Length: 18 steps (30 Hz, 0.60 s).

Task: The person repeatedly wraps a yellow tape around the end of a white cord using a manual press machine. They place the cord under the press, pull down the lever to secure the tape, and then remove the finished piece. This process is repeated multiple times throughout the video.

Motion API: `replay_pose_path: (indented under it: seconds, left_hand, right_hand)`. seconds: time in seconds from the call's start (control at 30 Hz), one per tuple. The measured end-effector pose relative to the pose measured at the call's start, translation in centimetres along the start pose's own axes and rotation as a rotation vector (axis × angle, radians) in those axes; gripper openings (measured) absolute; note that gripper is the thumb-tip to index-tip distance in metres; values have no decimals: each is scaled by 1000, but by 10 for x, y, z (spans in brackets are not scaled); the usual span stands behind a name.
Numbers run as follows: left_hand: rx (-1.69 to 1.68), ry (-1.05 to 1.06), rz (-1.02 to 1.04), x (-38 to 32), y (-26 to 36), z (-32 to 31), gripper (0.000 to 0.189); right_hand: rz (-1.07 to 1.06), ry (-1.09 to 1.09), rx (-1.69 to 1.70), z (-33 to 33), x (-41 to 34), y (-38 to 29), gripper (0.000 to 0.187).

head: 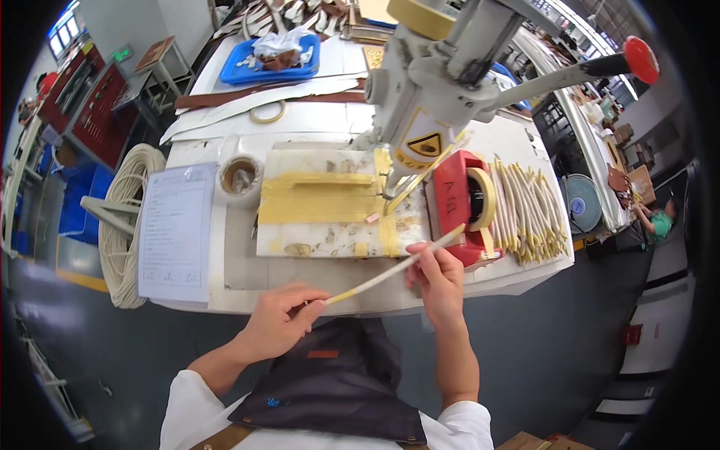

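Note:
A short length of white cord (378, 279) with yellow tape on its ends slants across the table's front edge. My left hand (284, 316) pinches its lower left end between thumb and fingers. Around the cord's upper right part, my right hand (437, 275) is closed, and the taped tip sticks out beyond it. Just past that tip stands a red tape dispenser (454, 197) with a roll of yellow masking tape (482, 199). Many similar cord pieces (526, 211) lie bunched right of the dispenser.
A hand press (427, 107) with a red-knobbed lever (641, 59) rises over a white cutting board (337, 239) partly covered in tape. Left are a clear tape roll (241, 175), a printed sheet (175, 230) and a coil of cord (121, 225). A blue tray (236, 62) sits behind.

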<state>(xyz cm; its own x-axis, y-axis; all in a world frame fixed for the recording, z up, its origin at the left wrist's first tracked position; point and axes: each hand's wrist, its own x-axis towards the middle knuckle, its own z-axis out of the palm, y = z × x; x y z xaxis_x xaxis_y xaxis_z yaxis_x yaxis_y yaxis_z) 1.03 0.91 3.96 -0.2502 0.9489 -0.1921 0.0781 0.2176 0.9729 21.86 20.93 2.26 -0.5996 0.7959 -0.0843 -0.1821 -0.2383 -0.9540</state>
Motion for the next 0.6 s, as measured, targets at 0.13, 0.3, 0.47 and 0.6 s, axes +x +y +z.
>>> replay_pose_path:
  seconds: [0.13,0.3,0.47,0.6]
  left_hand:
    - [7,-110,-33,3,-7,-7,22]
    - [500,5,260,13,11,-5,16]
    - [712,305,529,54,-10,9,9]
    - [831,305,586,66,-19,8,13]
  right_hand:
    - [-35,70,13,6,23,0,29]
    - [-74,155,-75,8,53,2,29]
    - [-124,325,-369,12,94,10,27]
    - [-123,400,-576,18,103,8,28]
